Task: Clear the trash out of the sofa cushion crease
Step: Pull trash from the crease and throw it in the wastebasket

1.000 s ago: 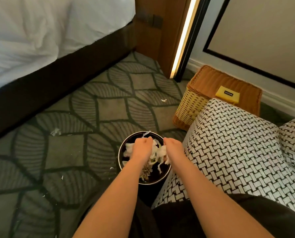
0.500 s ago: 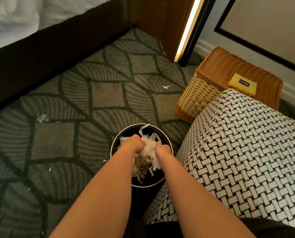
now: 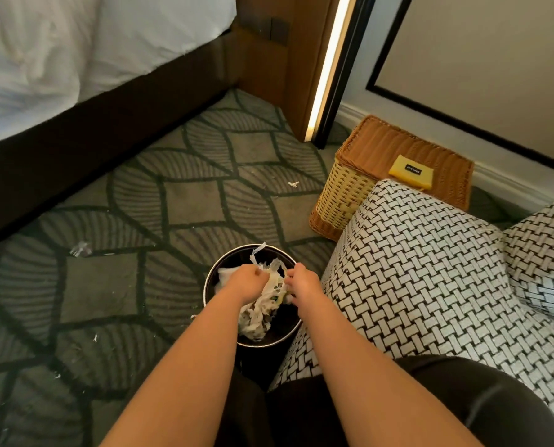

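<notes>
White shredded paper trash (image 3: 260, 312) hangs in the mouth of the round black waste bin (image 3: 212, 279), clutched by both the left hand (image 3: 248, 279) and the right hand (image 3: 303, 280). Released carelessly, light strands near the bin's rim may cling to skin or drift onto the patterned grey carpet (image 3: 108, 285) beside the bin.

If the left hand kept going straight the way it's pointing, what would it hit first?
The torn paper heaped in the black bin: the left hand points down into it, fingers curled in the shreds. Depth below is unclear.
</notes>
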Demonstrator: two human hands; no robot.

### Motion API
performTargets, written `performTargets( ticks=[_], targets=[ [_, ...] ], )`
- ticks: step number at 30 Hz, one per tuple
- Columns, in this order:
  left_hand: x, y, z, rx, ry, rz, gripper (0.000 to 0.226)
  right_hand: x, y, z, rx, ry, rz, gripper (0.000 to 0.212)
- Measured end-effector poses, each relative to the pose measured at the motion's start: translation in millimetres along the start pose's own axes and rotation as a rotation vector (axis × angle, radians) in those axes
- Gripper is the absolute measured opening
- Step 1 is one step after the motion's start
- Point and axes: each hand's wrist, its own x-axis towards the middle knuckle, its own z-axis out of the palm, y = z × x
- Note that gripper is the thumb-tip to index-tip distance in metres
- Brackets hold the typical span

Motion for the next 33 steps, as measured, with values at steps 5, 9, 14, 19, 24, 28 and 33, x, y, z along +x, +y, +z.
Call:
performTargets(
  ticks=[5, 9, 14, 19, 24, 28, 33],
  targets=[
    [-36, 5, 19, -0.161, 0.046, 0.036, 0.028, -48, -10, -23, 0.052, -0.207, -0.012, 0.041],
    [-68, 15, 30, -0.234, 0.076, 0.048, 0.032, -82, -19, -50, -0.031, -0.175, -0.114, 0.041],
    [-111, 42, 32, -0.222, 0.077, 0.086, 0.026, -120, -31, -104, -0.155, -0.076, -0.182, 0.032],
    [-167, 106, 37, -0.143, 0.001, 0.258, 0.025, -165, -36, -159, -0.18, -0.067, -0.315, 0.025],
    [-212, 155, 65, -0.078, -0.052, 0.463, 0.019, -198, -28, -213, -0.062, -0.079, -0.408, 0.02],
    [-244, 184, 102, 0.032, -0.127, 0.614, 0.023, -221, -5, -263, 0.039, -0.067, -0.512, 0.02],
    [-289, 202, 170, 0.22, -0.327, 0.776, 0.026, -247, 50, -334, 0.141, 0.045, -0.54, 0.028]
  ],
)
